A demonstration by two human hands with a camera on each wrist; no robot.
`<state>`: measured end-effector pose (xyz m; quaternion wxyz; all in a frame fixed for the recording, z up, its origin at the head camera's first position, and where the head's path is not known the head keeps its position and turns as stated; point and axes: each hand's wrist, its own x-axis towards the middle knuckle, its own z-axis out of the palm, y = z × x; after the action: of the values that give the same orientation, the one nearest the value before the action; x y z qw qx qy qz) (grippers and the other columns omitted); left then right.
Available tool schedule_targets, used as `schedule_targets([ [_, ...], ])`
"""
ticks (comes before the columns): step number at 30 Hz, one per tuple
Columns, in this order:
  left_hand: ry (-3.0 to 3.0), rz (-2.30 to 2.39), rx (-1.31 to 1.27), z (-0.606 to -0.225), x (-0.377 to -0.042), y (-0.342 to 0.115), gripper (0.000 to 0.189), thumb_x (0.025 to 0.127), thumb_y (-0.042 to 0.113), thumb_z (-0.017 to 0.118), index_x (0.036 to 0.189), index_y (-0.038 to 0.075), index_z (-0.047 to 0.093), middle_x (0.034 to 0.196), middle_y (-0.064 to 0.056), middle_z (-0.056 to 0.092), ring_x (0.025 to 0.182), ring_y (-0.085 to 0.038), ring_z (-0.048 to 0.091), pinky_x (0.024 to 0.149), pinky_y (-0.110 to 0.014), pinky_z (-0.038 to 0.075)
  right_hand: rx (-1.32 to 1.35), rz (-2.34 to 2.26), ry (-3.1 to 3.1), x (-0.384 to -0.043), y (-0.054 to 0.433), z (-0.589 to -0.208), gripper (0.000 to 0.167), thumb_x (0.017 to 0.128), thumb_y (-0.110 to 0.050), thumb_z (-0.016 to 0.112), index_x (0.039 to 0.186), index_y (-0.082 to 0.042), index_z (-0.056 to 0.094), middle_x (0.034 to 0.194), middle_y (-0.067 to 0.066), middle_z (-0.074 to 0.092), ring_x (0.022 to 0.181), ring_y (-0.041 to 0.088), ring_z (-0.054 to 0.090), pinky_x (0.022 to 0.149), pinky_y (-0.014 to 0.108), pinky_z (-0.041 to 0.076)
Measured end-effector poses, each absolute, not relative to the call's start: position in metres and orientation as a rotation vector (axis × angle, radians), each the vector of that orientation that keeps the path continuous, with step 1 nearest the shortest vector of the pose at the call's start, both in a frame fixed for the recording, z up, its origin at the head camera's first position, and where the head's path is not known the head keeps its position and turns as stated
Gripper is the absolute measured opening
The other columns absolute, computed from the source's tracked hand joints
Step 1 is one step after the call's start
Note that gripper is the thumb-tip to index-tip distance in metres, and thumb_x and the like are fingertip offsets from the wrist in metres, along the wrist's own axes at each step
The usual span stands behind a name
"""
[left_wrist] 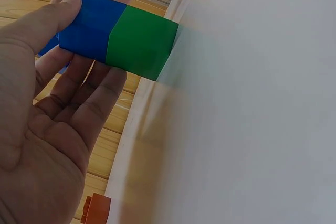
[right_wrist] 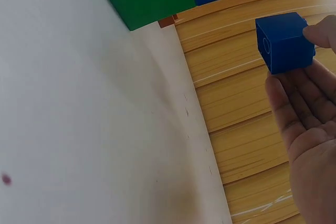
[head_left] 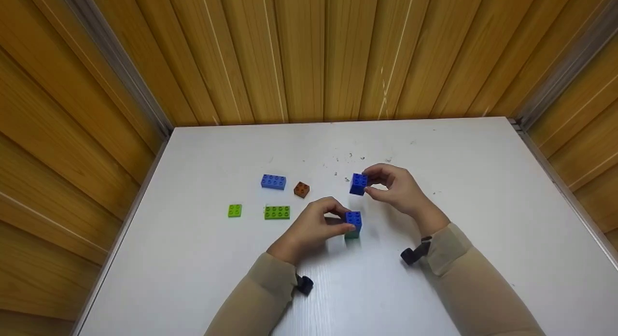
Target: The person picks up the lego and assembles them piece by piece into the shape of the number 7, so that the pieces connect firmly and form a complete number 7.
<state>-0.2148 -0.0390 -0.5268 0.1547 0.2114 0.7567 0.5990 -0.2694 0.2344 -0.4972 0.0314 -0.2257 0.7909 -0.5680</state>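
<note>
My left hand (head_left: 316,226) pinches a small stack between thumb and fingers: a blue toy building brick (left_wrist: 94,27) on top of a green brick (left_wrist: 142,43). In the left wrist view the green brick's lower end is close over the table. Farther back and to the right, my right hand (head_left: 398,191) pinches a second blue brick (right_wrist: 286,43) by its side, held up in the air. Its hollow underside shows in the right wrist view, and its studs face up in the head view. The two blue bricks are apart.
Left of my hands lie a long light-blue brick (head_left: 273,182), a small brown brick (head_left: 301,189), a long lime-green brick (head_left: 277,213) and a small lime-green brick (head_left: 234,210). All lie on a white table (head_left: 183,278), with wood-patterned walls (head_left: 299,56) around it.
</note>
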Motion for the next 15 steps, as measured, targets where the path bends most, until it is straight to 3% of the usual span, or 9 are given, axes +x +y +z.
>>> schedule_targets([
  [5,2.174,1.708,0.606,-0.5266,-0.2139,-0.0391,0.023,0.099,0.017,0.090,0.117,0.010,0.077,0.127,-0.003,0.074,0.125,-0.016,0.074,0.111,-0.034,0.065,-0.822,-1.783,2.393,-0.2682,0.2357,-0.4972,0.045,0.096,0.007,0.081,0.140,0.011,0.070,0.133,0.020,0.075,0.115,0.008,0.075,0.106,0.019,0.061],
  [15,2.184,1.705,0.626,-0.5255,-0.2130,-0.0398,0.023,0.099,0.016,0.090,0.117,0.010,0.077,0.127,-0.004,0.074,0.126,-0.016,0.074,0.112,-0.037,0.064,-0.976,-1.741,2.329,-0.2648,0.2358,-0.4943,0.042,0.094,0.009,0.080,0.136,0.003,0.077,0.132,0.016,0.075,0.116,0.011,0.074,0.109,0.019,0.060],
])
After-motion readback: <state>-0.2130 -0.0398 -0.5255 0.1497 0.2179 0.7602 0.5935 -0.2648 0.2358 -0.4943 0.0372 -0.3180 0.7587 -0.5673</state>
